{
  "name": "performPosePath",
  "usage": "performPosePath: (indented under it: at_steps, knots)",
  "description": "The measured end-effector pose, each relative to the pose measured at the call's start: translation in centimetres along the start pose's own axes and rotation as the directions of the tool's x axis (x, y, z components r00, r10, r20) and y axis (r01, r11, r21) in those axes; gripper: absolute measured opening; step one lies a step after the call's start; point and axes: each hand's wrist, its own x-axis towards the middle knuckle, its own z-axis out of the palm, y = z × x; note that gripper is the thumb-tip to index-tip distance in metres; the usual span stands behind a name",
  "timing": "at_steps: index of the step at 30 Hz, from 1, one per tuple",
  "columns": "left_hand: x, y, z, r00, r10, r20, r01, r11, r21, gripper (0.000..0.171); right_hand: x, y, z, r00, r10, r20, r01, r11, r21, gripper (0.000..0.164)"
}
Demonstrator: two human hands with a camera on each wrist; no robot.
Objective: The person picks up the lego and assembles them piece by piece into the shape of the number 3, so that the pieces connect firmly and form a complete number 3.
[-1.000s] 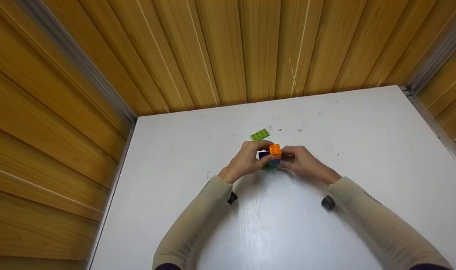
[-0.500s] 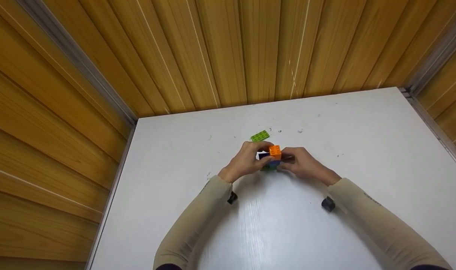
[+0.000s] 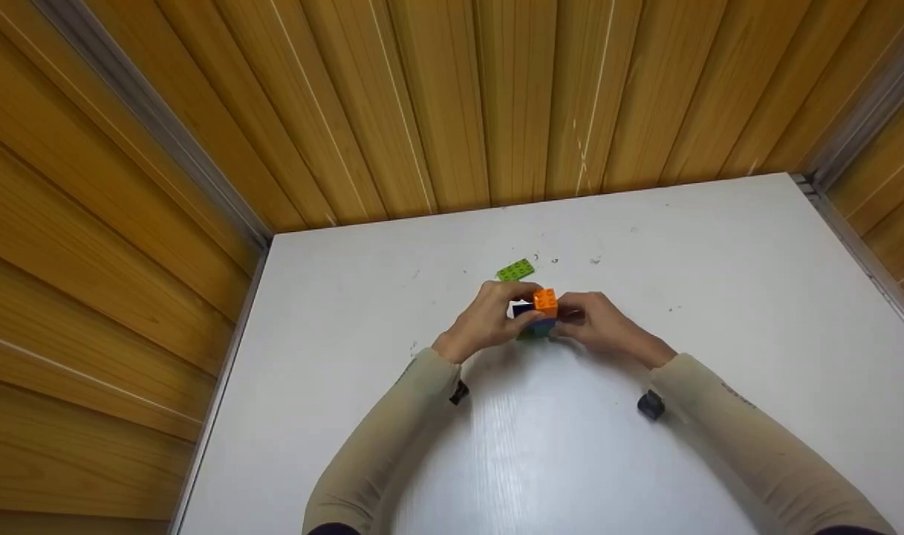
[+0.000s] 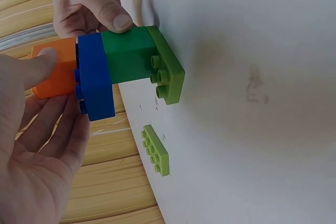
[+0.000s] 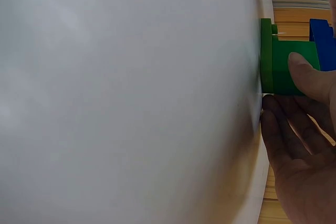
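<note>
A stack of toy building bricks stands upright on the white table, between both hands. At its base is a flat lime-green plate (image 4: pixel 170 74), then a dark green brick (image 4: pixel 128 56), a wider blue brick (image 4: pixel 97 85) and an orange brick (image 3: pixel 545 299) on top. With thumb and fingers, my left hand (image 3: pixel 489 316) grips the orange brick. From the other side, my right hand (image 3: pixel 604 319) pinches the dark green brick, its thumb on the face seen in the right wrist view. The blue brick overhangs the green one, with some studs showing beside the orange brick.
Just beyond the left hand lies a loose lime-green plate (image 3: pixel 515 270), studs up, on the white table (image 3: pixel 362 297). Dark scuff marks dot the tabletop near it. Wood-look panel walls (image 3: pixel 452 104) rise behind the table and at both sides.
</note>
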Motion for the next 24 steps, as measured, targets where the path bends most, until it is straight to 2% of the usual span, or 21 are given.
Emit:
performPosePath:
  at_steps: [12, 24]
  knots:
    - [0.41, -0.29, 0.06, 0.996, 0.085, 0.008, -0.086, 0.995, 0.059, 0.027, -0.17, -0.1, -0.12, 1.0, 0.015, -0.004, -0.015, 1.0, -0.004, 0.037]
    - [0.49, -0.13, -0.07, 0.995, 0.096, 0.005, -0.096, 0.988, 0.119, 0.027, -0.11, -0.27, -0.06, 0.999, 0.033, 0.003, -0.033, 0.999, 0.03, 0.039]
